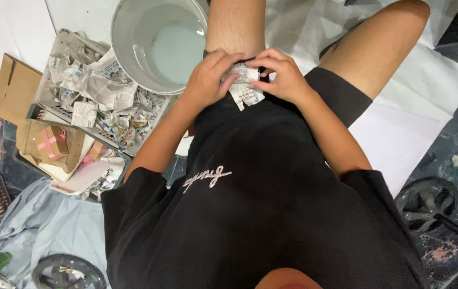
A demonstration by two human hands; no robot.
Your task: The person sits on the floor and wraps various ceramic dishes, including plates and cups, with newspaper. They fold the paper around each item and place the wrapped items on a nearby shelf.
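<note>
Both my hands meet over my lap, just in front of my black shirt. My left hand (pixel 207 79) and my right hand (pixel 282 75) each pinch the same small piece of newspaper (pixel 244 85), which is crumpled between the fingertips and hangs down a little onto my dark shorts. Just beyond my left hand stands a grey bucket (pixel 127 48) holding cloudy water.
A white tray (pixel 52 109) piled with torn newspaper scraps lies left of the bucket. Cardboard pieces and a small brown box with a pink ribbon (pixel 52 143) sit below it. White sheets cover the floor; dark round objects lie at the lower right (pixel 426 200) and lower left.
</note>
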